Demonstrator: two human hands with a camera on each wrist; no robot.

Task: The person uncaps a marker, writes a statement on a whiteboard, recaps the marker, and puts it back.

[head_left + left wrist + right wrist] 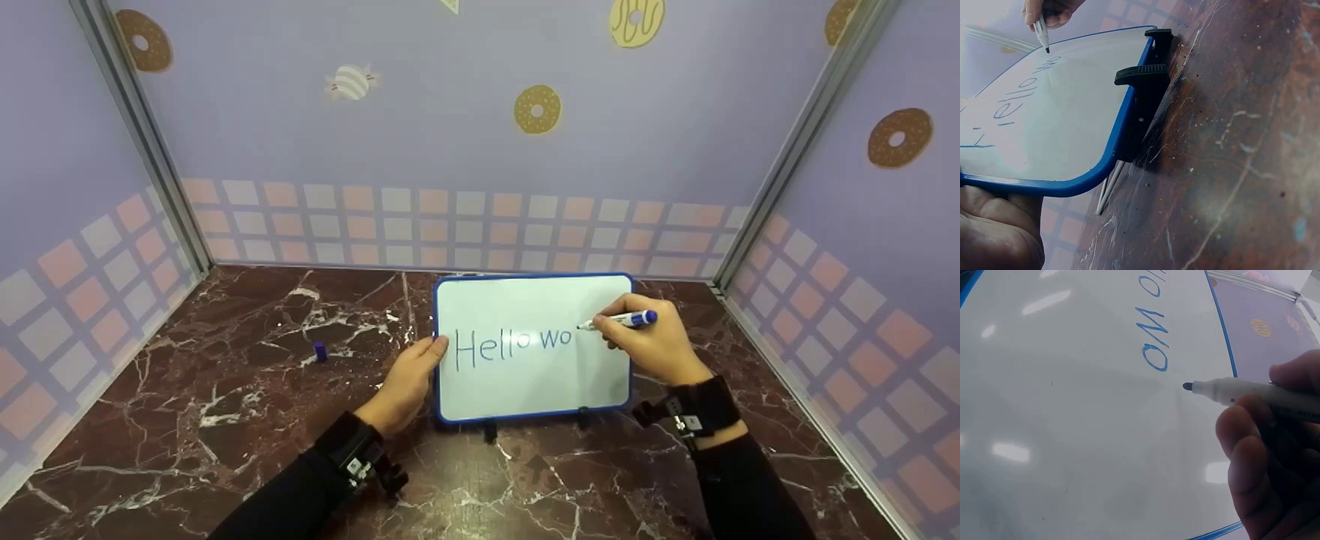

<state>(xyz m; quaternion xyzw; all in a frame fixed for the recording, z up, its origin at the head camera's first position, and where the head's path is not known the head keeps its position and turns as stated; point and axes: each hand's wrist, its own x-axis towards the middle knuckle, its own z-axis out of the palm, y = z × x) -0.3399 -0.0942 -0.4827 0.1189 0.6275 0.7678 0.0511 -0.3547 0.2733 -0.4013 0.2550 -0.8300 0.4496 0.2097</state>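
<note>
A small whiteboard [532, 390] with a blue frame leans upright on black stand feet [1143, 73]. Blue handwriting [514, 345] across it reads "Hello wo". At the board's left edge, my left hand [409, 379] holds the frame, thumb at the front; its other fingers are hidden behind. My right hand [652, 341] pinches a white marker [1247, 391] with a blue end, between thumb and fingers. The marker's dark tip [1187, 386] points at the board just past the "o". In the left wrist view, the marker [1041, 34] appears beyond the board's far side.
A blue marker cap [320, 351] stands on the dark red marbled table [255, 450], left of the board. Purple walls [450, 150] with doughnut and checked prints enclose the back and sides. Thin white rods [1107, 191] show behind the board near the table.
</note>
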